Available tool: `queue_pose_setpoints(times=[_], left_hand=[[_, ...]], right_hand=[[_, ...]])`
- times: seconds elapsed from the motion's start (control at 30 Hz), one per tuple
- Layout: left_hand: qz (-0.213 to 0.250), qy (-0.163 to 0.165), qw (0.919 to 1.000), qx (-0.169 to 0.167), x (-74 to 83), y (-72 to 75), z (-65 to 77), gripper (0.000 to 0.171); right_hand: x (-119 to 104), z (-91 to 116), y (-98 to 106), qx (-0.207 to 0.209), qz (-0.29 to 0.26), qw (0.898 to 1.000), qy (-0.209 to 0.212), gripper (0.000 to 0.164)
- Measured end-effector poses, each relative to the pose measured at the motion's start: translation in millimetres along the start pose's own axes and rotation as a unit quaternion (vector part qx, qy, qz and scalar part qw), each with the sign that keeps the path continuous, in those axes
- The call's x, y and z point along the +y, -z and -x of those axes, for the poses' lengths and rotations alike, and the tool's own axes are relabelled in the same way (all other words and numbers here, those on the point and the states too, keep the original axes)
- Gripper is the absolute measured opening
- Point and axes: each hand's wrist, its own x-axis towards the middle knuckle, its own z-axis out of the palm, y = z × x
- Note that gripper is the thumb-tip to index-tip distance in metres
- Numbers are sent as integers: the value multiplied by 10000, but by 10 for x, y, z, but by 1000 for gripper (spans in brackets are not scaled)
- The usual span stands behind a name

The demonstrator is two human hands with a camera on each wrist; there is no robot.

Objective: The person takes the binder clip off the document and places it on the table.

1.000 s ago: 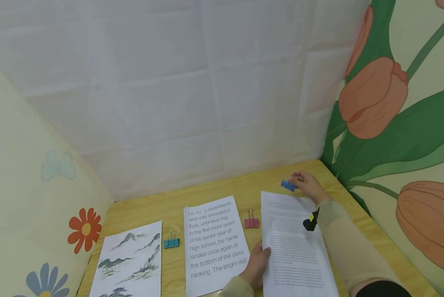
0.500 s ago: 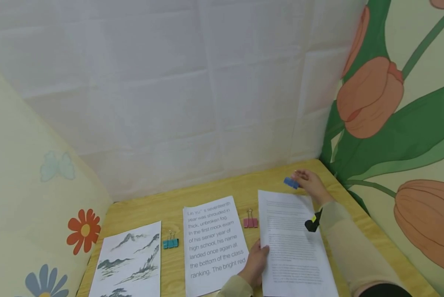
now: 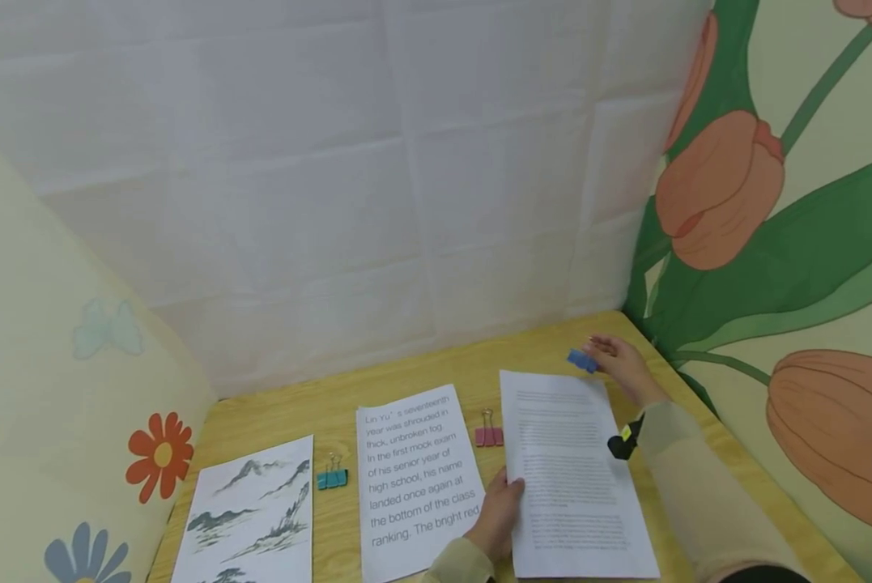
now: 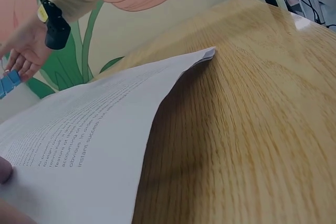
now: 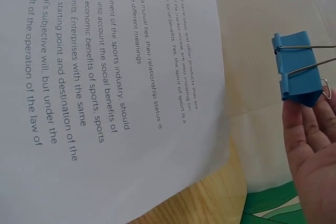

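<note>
My left hand [image 3: 497, 514] grips the left edge of a small-print paper stack [image 3: 570, 478], thumb on top. In the left wrist view the stack's near corner [image 4: 202, 57] is lifted off the table. My right hand [image 3: 621, 364] holds a blue binder clip [image 3: 582, 360] just beyond the stack's top right corner, apart from the paper. The right wrist view shows the blue clip [image 5: 299, 69] by the fingers [image 5: 302, 129], its wire handles sticking out; the thumb is out of sight there.
Left of the stack lie a pink binder clip [image 3: 489, 437], a large-print sheet [image 3: 417, 478], a teal binder clip [image 3: 332, 479] and a mountain drawing [image 3: 249, 510]. A white cloth [image 3: 297, 202] hangs behind the wooden table [image 3: 399, 368]. A tulip-painted wall [image 3: 836, 291] stands right.
My right hand has moved a little to the right with the blue binder clip, away from the paper. The paper stack, in my left hand's grip, has shifted slightly left.
</note>
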Motion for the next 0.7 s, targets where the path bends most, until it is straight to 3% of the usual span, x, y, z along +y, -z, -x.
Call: queue_pose_setpoints(times=[0.23, 0.5, 0.7], left_hand=[[62, 10, 10000, 47, 38, -14, 15, 53], [60, 67, 10000, -14, 44, -14, 15, 52], [41, 9, 10000, -33, 31, -36, 11, 51]], right_hand=[[54, 53, 79, 157, -258, 9995, -110, 67], [161, 112, 204, 361, -285, 9988, -177, 62], [209, 200, 283, 380, -128, 9988, -293, 67]])
